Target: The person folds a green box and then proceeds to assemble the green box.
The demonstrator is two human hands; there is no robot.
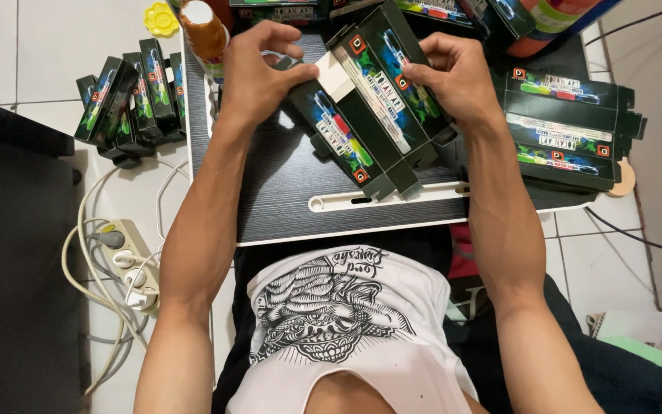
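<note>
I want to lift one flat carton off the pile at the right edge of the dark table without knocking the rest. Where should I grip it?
Take the top flat carton of the stack by its long edges, coming from above with thumb and fingers pinching across its narrow width. It lies flat and fully exposed on top, and the right hand sits just beside it. The cartons beneath would probably stay put.

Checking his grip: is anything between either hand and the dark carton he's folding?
Nothing visible. The left hand and right hand both grip the dark carton directly, above the black lap table.
</note>
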